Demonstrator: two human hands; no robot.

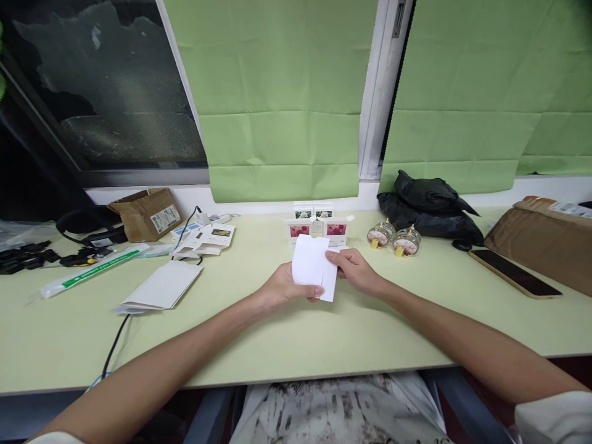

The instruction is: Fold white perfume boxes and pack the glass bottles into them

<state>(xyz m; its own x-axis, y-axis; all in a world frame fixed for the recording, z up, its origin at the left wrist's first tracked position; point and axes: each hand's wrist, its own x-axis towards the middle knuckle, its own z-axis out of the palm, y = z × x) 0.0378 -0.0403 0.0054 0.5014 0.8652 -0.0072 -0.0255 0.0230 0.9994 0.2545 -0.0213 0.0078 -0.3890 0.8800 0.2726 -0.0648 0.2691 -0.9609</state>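
Above the table [259, 351], a white card [309, 262] is clamped in the grip of both left hand [278, 288] and right hand [359, 270]. Uneven pull could crease it; a forward slip could topple the boxes [336, 230] beyond.

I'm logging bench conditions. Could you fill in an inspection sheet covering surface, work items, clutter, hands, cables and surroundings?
Surface: pale green table, loaded mainly along its far side and ends.
Work items: white card held up; white boxes with small pictures stand beyond it.
Clutter: open brown carton and white sheets left; clear round containers, black bags and phone right.
Hands: left hand and right hand both grip the card.
Cables: black cable at left, near the front edge.
Surroundings: green blinds, dark window.
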